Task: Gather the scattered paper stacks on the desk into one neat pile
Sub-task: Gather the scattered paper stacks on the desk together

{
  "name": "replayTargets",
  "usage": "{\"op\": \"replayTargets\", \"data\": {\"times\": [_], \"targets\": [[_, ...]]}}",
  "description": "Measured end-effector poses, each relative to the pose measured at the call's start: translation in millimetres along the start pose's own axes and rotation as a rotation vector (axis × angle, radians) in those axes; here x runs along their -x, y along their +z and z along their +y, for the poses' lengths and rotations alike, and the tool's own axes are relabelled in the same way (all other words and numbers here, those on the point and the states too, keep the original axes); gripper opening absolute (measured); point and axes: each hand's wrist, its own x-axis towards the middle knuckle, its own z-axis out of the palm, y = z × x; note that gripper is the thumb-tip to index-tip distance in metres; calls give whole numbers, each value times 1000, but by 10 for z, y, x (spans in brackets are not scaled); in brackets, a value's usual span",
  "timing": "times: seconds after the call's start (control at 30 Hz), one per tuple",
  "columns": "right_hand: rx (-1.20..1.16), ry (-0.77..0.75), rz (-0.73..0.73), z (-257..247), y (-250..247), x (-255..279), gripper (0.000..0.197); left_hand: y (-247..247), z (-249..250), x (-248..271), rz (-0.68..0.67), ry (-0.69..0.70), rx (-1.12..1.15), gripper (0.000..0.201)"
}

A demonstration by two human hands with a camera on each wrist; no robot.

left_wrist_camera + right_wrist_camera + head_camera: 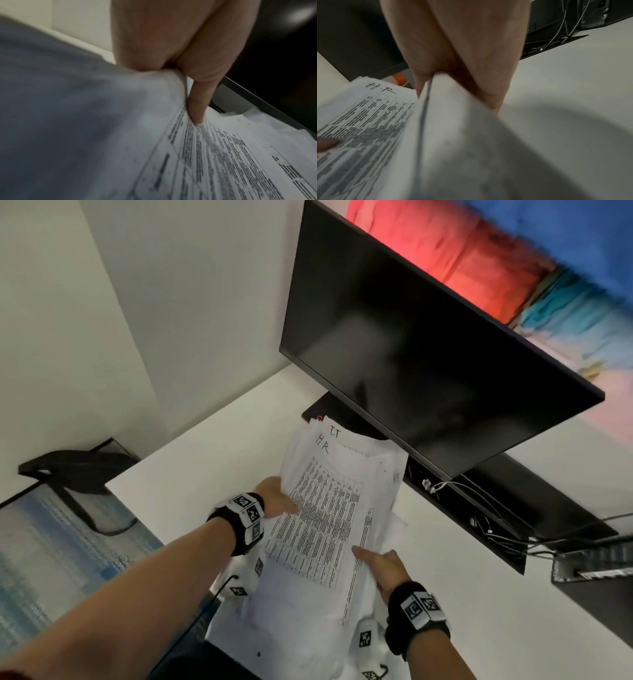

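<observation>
A loose stack of printed sheets point(329, 508), the top one marked "H.R" and another behind it "I.T", is held above the white desk point(212, 433). My left hand point(279, 501) pinches its left edge, thumb on the printed top sheet point(214, 155) and fingers underneath. My right hand point(380, 566) grips the right edge, thumb on top. In the right wrist view the stack's edge point(436, 108) sits between thumb and fingers. The sheets are unevenly aligned, with corners sticking out.
A dark monitor point(428, 354) stands just behind the papers, its base point(329, 409) under their far end. Cables point(479, 508) and a black box lie to the right. A black chair point(75, 470) stands past the desk's left edge.
</observation>
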Motion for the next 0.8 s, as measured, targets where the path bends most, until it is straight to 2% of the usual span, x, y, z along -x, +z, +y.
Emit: {"op": "replayTargets", "data": {"times": [0.1,0.13,0.23,0.37,0.43,0.53,0.6,0.7,0.8], "targets": [[-40,-6,-16,-13,36,28,136,-186,-43,161,33,54,150,49],[-60,-20,-38,-43,46,67,132,-268,-57,230,34,75,187,49],[-102,-119,-121,-254,97,369,94,-538,-43,492,22,154,334,47],[-94,-316,-220,-619,106,855,90,-936,120,930,-49,332,505,48],[-80,-398,-210,-778,67,1112,79,-1070,246,1069,-79,445,557,54],[-50,-535,-151,-1018,-27,1497,47,-1217,450,1179,-102,592,629,65],[11,-660,-120,-1175,-80,1774,39,-1260,548,1172,-114,657,686,69],[53,-804,-91,-1289,-148,2072,42,-1196,658,1099,-164,670,785,77],[79,-889,-66,-1292,-231,2166,42,-1046,756,968,-266,634,871,63]]}}
